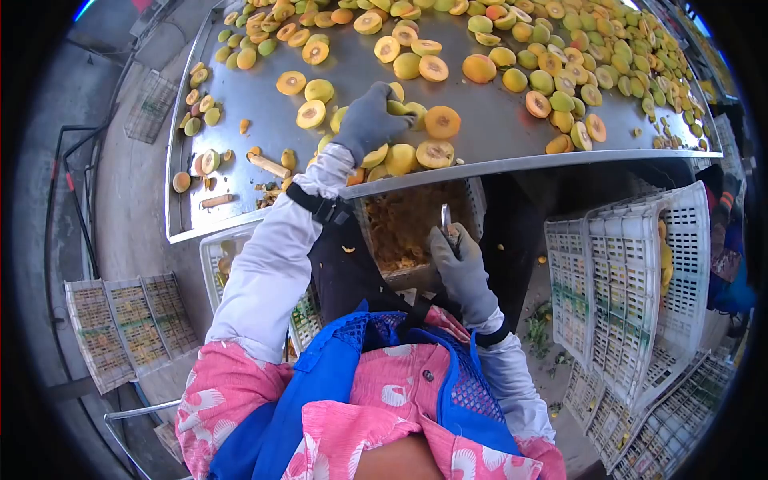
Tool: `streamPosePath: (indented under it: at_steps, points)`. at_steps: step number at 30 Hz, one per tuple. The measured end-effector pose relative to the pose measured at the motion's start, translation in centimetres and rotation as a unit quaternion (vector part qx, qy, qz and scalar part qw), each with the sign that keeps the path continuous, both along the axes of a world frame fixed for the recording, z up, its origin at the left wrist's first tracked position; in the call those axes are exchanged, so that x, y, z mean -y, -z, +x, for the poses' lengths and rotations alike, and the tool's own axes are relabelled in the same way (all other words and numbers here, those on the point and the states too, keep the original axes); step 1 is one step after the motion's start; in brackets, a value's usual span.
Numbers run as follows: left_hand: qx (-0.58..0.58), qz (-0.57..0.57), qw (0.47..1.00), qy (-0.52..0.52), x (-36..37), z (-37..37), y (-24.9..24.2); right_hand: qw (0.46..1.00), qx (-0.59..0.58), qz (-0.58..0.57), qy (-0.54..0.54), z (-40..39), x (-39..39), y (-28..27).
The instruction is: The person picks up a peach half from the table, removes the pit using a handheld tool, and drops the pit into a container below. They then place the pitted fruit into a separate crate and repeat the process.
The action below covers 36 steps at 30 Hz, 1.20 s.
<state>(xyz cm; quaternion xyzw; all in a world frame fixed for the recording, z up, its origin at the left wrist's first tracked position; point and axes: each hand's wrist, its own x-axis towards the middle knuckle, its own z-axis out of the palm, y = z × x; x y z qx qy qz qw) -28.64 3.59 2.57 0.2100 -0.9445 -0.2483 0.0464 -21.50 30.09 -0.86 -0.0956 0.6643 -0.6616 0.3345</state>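
Observation:
Halved peaches (442, 122) lie on the metal table, several with brown centres facing up. My left hand (370, 124), in a grey glove, reaches over the near part of the table. Its fingers are curled round a greenish-yellow peach half (398, 107), partly hidden by the glove. Closer to my body, below the table edge, my right hand (464, 268) wears the same kind of glove. It is closed on a small hand tool with a shiny metal end (446, 214); its handle is mostly covered. Beneath is a crate (478, 200) with brownish-orange scraps inside.
The table's raised metal rim (512, 164) runs between my two hands. White plastic crates (624, 280) stand at the right, and more crates (132, 328) are at the left. Wooden-looking sticks (269, 166) and scraps lie on the table's left part.

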Motion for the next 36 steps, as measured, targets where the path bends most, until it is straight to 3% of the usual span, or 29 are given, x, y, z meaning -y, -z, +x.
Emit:
streamPosePath:
  at_steps: [1,2,4,6,8,10,12,13,14,16,17,18,20,21,23,24,26,30,33,34,35,36]
  points:
    - [-0.061,0.160,0.985,-0.015,0.2,1.1,-0.1,0.996,0.091,-0.003,-0.006,-0.4,0.1,-1.4]
    - [-0.123,0.314,0.941,-0.031,0.3,2.3,-0.1,0.996,0.090,-0.003,-0.011,-0.8,0.3,-2.4]
    - [-0.091,0.333,0.939,0.002,-1.2,5.3,-1.8,0.978,0.196,-0.066,0.014,-1.5,0.9,-3.9]
    - [-0.167,0.425,0.876,0.155,-4.0,7.9,-2.4,0.965,0.237,-0.109,0.005,-2.0,1.5,-5.4]
    - [-0.211,0.440,0.859,0.154,-7.2,9.5,-2.9,0.914,0.346,-0.214,0.015,-2.5,3.0,-6.1]
    - [-0.261,0.448,0.840,0.156,-8.8,10.2,-2.8,0.934,0.281,-0.219,0.020,-1.5,4.1,-6.3]
    - [-0.305,0.639,0.704,0.058,-9.5,10.2,-2.2,0.968,0.192,-0.153,0.050,-0.3,5.2,-7.2]
    - [-0.302,0.774,0.555,0.029,-9.9,10.3,-2.5,0.976,0.108,-0.155,0.107,0.0,5.8,-6.5]
    - [-0.308,0.773,0.554,0.030,-9.7,10.5,-2.6,0.977,0.104,-0.155,0.102,0.2,5.3,-6.8]
    - [-0.317,0.610,0.724,0.059,-9.5,10.9,-2.8,0.999,0.039,-0.016,-0.029,0.7,3.5,-8.0]
    - [-0.344,0.521,0.777,0.076,-9.8,11.0,-3.0,0.996,-0.020,0.010,-0.081,0.7,3.0,-8.1]
    - [-0.344,0.521,0.777,0.079,-10.1,11.2,-3.3,0.997,-0.022,0.009,-0.078,0.9,3.1,-7.6]
    - [-0.333,0.639,0.693,0.038,-10.6,11.6,-3.8,0.982,-0.183,0.024,-0.046,1.3,3.4,-6.2]
    - [-0.334,0.639,0.692,0.039,-10.6,11.6,-4.2,0.981,-0.185,0.024,-0.046,1.5,3.5,-6.5]
    - [-0.347,0.713,0.609,0.002,-10.7,11.6,-4.8,0.968,-0.246,0.022,-0.030,2.1,3.8,-7.1]
    - [-0.349,0.713,0.609,0.001,-10.8,11.7,-4.7,0.968,-0.248,0.021,-0.031,2.3,3.9,-7.2]
    - [-0.361,0.660,0.659,0.001,-10.9,11.6,-4.6,0.944,-0.328,0.014,-0.017,2.5,4.1,-7.5]
    - [-0.392,0.665,0.633,-0.052,-11.7,11.8,-5.3,0.923,-0.379,0.062,-0.008,3.0,4.5,-6.8]
    - [-0.374,0.677,0.631,-0.069,-11.6,12.0,-5.0,0.944,-0.325,0.037,-0.041,3.1,4.4,-6.8]
    - [-0.384,0.670,0.633,-0.051,-11.6,12.1,-5.1,0.985,-0.151,0.039,-0.068,3.2,4.1,-8.5]
    - [-0.394,0.663,0.636,-0.032,-11.6,12.2,-5.2,0.995,0.028,0.039,-0.092,3.4,4.0,-9.8]
    - [-0.395,0.662,0.636,-0.032,-11.7,12.3,-5.4,0.995,0.026,0.039,-0.093,3.4,3.9,-10.4]
